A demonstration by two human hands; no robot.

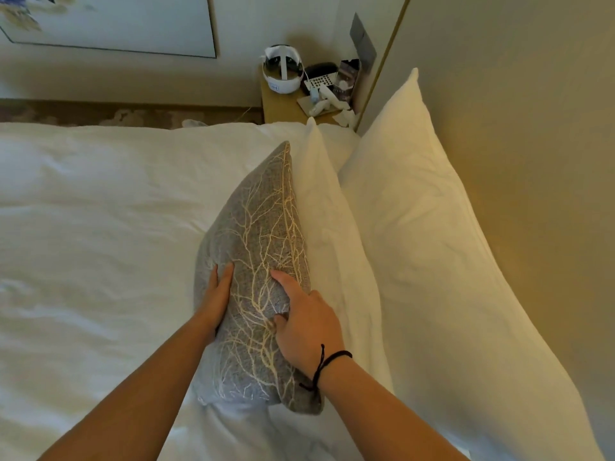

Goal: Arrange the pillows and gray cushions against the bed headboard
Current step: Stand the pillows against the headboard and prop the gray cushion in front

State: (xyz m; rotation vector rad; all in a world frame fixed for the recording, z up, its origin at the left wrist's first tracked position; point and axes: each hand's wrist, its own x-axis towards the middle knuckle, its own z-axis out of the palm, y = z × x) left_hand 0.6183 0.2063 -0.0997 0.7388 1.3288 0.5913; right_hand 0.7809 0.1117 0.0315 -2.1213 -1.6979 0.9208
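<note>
Left hand (218, 296) lies flat on the gray cushion (256, 247); right hand (307, 322) pinches its fabric; cushion leans against a pillow (332, 227).

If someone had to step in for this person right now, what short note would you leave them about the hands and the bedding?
Left hand: pressed flat on the left face of the gray cushion with the pale branch pattern.
Right hand: gripping the same cushion from the right side, fingers dug into the fabric.
Placement: the cushion stands on edge on the white bed cover, leaning on the front white pillow; a second white pillow stands behind it against the headboard.
Done: two pillows up.
Left: settle this cushion; any other cushions are out of view.
</note>
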